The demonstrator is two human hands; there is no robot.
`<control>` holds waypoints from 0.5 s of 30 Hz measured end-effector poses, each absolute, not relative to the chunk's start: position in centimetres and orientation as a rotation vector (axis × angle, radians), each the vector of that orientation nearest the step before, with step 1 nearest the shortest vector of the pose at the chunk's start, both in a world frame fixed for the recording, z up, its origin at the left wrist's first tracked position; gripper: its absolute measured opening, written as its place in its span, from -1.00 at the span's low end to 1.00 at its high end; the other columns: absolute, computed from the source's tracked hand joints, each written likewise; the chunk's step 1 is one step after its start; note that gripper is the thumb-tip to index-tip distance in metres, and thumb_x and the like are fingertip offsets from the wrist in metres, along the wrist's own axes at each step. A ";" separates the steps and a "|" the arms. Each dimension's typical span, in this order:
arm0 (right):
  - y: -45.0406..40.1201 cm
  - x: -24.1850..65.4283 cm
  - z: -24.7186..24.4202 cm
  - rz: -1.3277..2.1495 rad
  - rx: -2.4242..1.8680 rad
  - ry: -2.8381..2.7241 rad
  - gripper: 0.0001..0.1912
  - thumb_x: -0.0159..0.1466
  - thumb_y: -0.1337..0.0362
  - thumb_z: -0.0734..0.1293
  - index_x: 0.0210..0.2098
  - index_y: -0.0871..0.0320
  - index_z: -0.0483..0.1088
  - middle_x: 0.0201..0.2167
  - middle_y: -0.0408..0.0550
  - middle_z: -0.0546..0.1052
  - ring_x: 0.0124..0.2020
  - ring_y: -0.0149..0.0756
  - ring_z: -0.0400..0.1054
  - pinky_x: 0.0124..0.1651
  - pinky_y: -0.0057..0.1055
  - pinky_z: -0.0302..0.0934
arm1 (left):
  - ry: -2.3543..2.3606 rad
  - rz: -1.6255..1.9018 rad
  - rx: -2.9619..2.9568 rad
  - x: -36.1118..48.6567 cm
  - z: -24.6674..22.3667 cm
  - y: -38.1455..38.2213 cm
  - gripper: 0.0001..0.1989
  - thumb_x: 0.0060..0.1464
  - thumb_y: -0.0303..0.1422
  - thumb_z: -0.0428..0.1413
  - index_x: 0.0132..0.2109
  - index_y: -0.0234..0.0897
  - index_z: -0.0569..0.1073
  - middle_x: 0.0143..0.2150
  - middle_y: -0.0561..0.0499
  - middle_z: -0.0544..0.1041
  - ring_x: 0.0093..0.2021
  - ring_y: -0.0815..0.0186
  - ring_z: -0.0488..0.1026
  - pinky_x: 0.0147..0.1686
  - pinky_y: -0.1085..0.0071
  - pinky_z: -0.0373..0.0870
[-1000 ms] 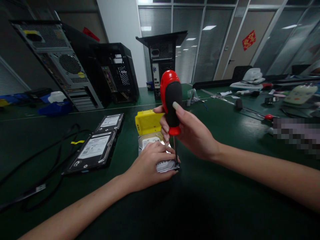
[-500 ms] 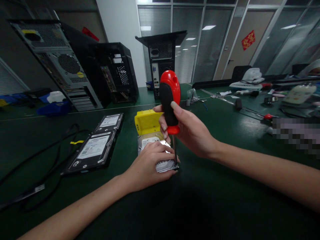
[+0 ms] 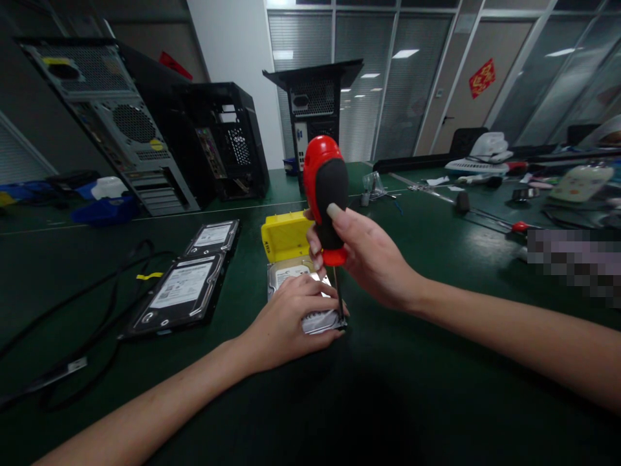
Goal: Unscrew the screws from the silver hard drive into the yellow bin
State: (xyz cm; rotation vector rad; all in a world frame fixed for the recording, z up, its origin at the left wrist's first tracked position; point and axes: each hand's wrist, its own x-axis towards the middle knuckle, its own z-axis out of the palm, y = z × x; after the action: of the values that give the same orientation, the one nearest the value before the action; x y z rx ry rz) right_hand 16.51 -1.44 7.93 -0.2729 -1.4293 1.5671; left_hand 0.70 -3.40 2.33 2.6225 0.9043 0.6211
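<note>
My right hand [image 3: 373, 255] is closed round the red and black handle of a screwdriver [image 3: 331, 194], held nearly upright. Its shaft runs down to the near right corner of a silver hard drive [image 3: 320, 321], where the tip meets the drive; the exact screw is too small to see. My left hand [image 3: 298, 310] grips the same drive from above, fingers bent across its label and thumb along its near edge. Just behind the drive sits an open yellow case [image 3: 286, 236].
Two more hard drives [image 3: 182, 291] lie to the left, beside black cables [image 3: 107, 304]. Computer cases [image 3: 228, 136] stand along the back. On the right are a long-shafted screwdriver with a red end [image 3: 520, 226], a white device [image 3: 485, 155] and other loose items.
The screwdriver handle has turned in my right hand, its black panel now facing more to the right. My left hand and the drive have stayed in place.
</note>
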 end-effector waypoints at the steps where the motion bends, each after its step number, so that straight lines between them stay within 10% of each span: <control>1: -1.4 16.5 7.8 1.575 -0.252 -1.451 -0.71 0.26 0.06 0.29 -0.28 0.19 0.28 -0.45 -0.18 0.38 -0.49 -0.53 0.26 -0.39 -0.56 0.23 | 0.901 0.621 2.623 0.7 2.3 -3.4 -0.76 0.08 -0.34 0.20 -0.07 -0.14 0.51 -0.04 0.01 0.50 -0.02 0.18 0.37 0.03 0.20 0.20; 15: -2.0 16.1 7.8 1.417 -0.272 -1.445 -0.69 0.25 0.07 0.31 -0.26 0.11 0.12 -0.64 -0.32 0.23 -0.62 -0.50 0.13 -0.51 -0.52 0.11 | 0.913 0.650 2.649 0.8 2.2 -3.3 -0.78 0.07 -0.31 0.20 -0.09 -0.15 0.51 -0.08 0.03 0.51 -0.05 0.19 0.37 -0.02 0.24 0.21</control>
State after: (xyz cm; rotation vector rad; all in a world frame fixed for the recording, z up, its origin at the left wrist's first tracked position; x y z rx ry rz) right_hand 16.12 -1.98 7.76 -0.2724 -1.4451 1.4175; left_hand 0.75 -3.34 2.18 2.6486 0.9128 0.6496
